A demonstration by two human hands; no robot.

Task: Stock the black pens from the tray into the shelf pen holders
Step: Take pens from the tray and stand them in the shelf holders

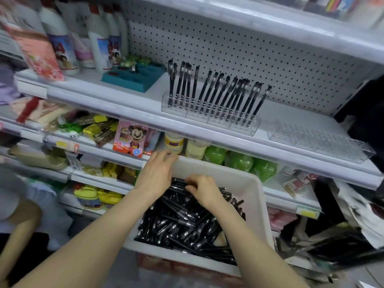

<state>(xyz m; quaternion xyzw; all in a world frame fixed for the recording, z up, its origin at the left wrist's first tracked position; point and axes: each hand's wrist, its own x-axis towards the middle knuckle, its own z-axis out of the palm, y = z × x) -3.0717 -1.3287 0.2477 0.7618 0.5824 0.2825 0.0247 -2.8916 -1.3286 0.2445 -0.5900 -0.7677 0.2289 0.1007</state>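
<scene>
Our right hand (204,189) sits at the far end of the white tray (257,196), fingers curled down and pinching a few black pens (182,223) off the top of the pile. Our left hand (154,173) lies over the tray's far left corner, fingers fairly straight on the rim. The loose pens fill the tray in a crisscross heap, most with their long axes slanting from near left to far right. Above, near the front edge of the shelf (133,96), the pen holders (209,119) carry standing pens (218,94), caps up and leaning right. Toward the shelf's right end, clear holders (311,138) show open slots.
</scene>
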